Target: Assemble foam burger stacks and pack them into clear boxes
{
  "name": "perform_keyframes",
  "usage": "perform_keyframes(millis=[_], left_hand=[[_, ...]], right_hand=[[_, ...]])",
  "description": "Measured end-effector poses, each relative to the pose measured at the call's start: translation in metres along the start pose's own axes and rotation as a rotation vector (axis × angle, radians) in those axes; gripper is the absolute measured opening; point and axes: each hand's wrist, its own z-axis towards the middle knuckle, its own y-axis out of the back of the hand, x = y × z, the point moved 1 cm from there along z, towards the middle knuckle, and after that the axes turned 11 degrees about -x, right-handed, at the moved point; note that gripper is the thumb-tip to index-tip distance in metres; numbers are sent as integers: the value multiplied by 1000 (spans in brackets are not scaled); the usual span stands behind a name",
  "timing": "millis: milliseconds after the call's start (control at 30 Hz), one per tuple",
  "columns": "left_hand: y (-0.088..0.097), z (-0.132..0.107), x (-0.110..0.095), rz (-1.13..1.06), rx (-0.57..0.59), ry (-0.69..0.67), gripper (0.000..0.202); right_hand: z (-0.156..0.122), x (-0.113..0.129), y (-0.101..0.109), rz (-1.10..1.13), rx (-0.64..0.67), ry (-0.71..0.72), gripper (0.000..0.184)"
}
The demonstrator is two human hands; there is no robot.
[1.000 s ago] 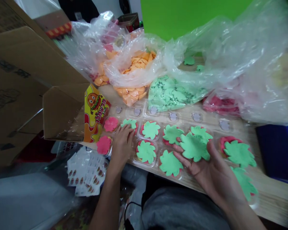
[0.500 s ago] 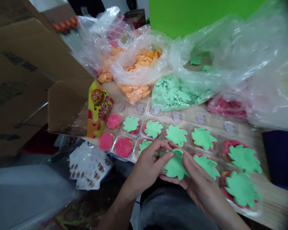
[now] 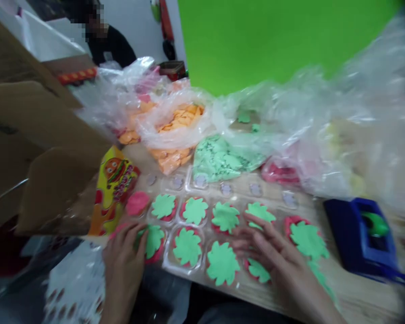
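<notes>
Left grip (image 3: 123, 254) at flat, jagged mint-green piece (image 3: 154, 239) over pink layer (image 3: 156, 256), closure unclear; right grip (image 3: 273, 245) loosely spread.

Pale green pieces (image 3: 223, 263), pink rounds (image 3: 137, 203)

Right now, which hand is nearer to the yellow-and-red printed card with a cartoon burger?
Left. The left hand is close to the card, at its lower right; the right hand is much farther right, by green flower-shaped pieces.
</notes>
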Motion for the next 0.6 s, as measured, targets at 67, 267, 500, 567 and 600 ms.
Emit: perform_keyframes(millis=[67, 267, 500, 567, 600], left_hand=[[-4, 5, 2, 129, -41, -206, 29], [-11, 12, 2, 132, -48, -427, 35], [-12, 0, -15, 73, -8, -432, 26], [-7, -1, -9, 76, -18, -461, 25], [-5, -1, -3, 63, -37, -455, 24]], right_hand=[[15, 35, 26, -35, -213, 278, 32], [60, 153, 95, -198, -679, 984, 17], [155, 202, 21, -841, -301, 879, 16], [197, 202, -4, -1027, -223, 813, 20], [218, 201, -12, -1106, -199, 784, 22]])
